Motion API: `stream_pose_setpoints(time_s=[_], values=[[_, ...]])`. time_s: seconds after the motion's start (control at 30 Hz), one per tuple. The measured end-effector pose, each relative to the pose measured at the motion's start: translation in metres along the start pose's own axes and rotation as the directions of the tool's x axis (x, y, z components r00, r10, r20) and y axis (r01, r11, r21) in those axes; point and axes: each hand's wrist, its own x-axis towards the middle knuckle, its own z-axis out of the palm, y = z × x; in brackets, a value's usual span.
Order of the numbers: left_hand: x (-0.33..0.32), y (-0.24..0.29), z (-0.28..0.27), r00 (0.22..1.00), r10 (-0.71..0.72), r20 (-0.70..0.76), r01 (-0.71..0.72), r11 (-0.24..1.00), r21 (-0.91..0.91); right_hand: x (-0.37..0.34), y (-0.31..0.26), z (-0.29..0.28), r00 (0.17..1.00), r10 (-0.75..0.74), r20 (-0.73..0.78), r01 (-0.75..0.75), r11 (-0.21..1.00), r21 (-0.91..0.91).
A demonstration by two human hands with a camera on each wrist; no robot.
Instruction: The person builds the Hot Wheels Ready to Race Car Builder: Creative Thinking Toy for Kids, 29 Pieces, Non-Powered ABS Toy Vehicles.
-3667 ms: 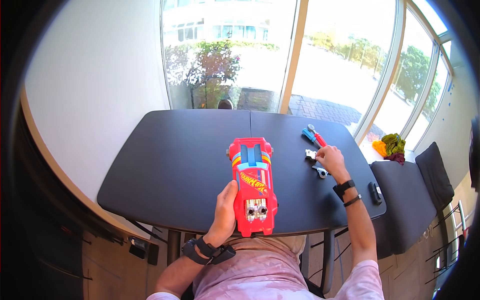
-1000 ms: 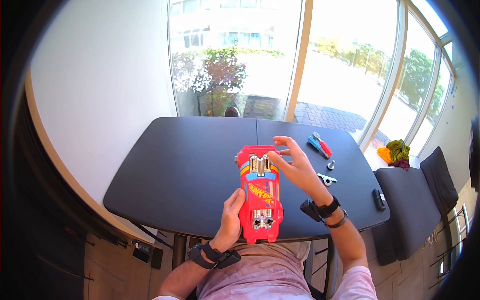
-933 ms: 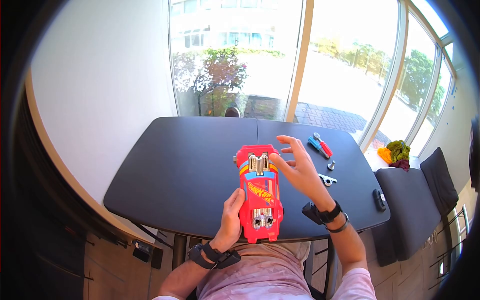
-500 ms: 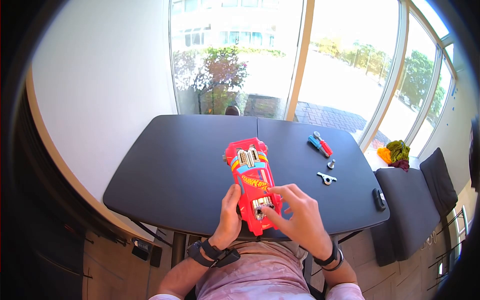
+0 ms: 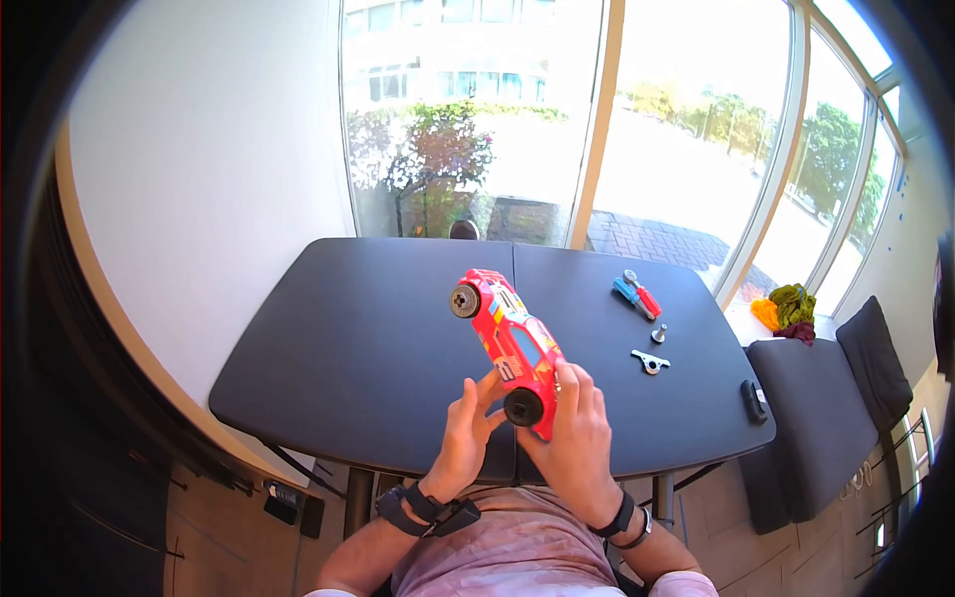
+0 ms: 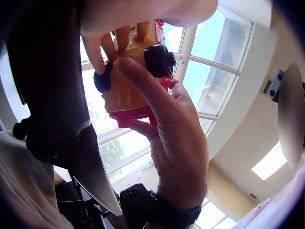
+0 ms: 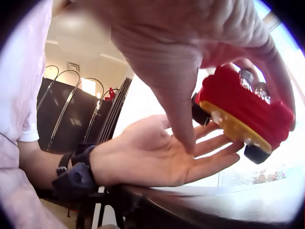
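Note:
A red toy car (image 5: 500,341) is tilted onto its side above the near part of the table, showing its dark wheels. My right hand (image 5: 579,445) grips it near one end, its thumb against the yellow underside (image 6: 127,93) in the left wrist view. Palm up, my left hand (image 5: 461,438) has its fingers extended under the car, touching the underside. Two chrome engine pipes (image 7: 262,91) stick up from the car in the right wrist view. The car's Hot Wheels-lettered top is mostly turned away in the head view.
On the right of the black table (image 5: 348,348) lie a white winged piece (image 5: 651,362), a grey bolt-like part (image 5: 659,335), and tools with blue (image 5: 625,289) and red (image 5: 648,302) handles. A black case (image 5: 753,400) sits near the right edge. Coloured cloths (image 5: 789,308) lie beyond.
A chrome part picked from the table at first now belongs to the car's front recess. The car has turned onto its side; my right hand has come to grip it, and my left fingers have straightened.

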Motion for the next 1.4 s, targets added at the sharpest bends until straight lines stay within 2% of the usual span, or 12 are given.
stream_pose_setpoints(time_s=[0.1,0.23,0.37,0.53,0.57,0.67,0.77,0.87,1.03,1.17,1.27,1.4], values=[[0.000,0.003,0.004,0.998,0.056,0.035,-0.059,0.995,0.078,0.012,0.016,0.000,0.995,0.001,-0.096,0.006,0.997,0.079],[0.000,0.009,0.014,0.992,0.112,-0.059,-0.099,0.975,0.199,0.021,0.040,-0.004,0.994,0.079,0.070,-0.102,0.892,0.441],[0.003,-0.004,0.001,0.988,0.065,-0.142,-0.057,0.996,0.063,0.015,0.049,0.003,0.940,0.090,0.328,-0.323,0.535,0.780],[-0.007,-0.004,0.000,0.997,-0.052,-0.057,0.034,0.959,-0.280,0.001,0.031,-0.002,0.745,0.085,0.661,-0.664,0.006,0.748],[-0.007,-0.003,0.003,0.994,-0.055,-0.093,0.025,0.953,-0.301,0.001,0.030,-0.001,0.749,0.080,0.658,-0.661,0.024,0.750],[-0.007,0.003,0.000,0.997,-0.064,-0.046,0.045,0.942,-0.332,0.004,0.037,0.003,0.799,0.059,0.598,-0.568,0.400,0.719],[-0.005,0.003,-0.002,0.993,-0.089,-0.077,0.055,0.929,-0.366,0.010,0.039,0.000,0.941,0.010,0.337,-0.193,0.836,0.514],[-0.006,0.006,0.000,0.991,-0.107,-0.074,0.072,0.924,-0.375,0.019,0.045,-0.012,0.928,-0.020,0.373,-0.149,0.895,0.420],[-0.004,0.009,0.004,0.989,-0.134,-0.061,0.101,0.922,-0.374,0.047,0.073,-0.046,0.936,0.170,0.308,-0.300,0.844,0.444],[-0.002,0.009,0.001,0.993,-0.121,-0.004,0.108,0.901,-0.420,0.064,0.141,-0.066,0.988,0.133,0.080,-0.130,0.991,-0.042],[-0.003,0.011,0.002,0.993,-0.121,0.012,0.114,0.894,-0.434,0.064,0.214,-0.071,0.971,0.204,0.122,-0.156,0.935,-0.319],[-0.004,0.011,0.002,0.991,-0.137,-0.008,0.121,0.900,-0.418,0.056,0.243,-0.072,0.958,0.235,0.162,-0.148,0.894,-0.422]])
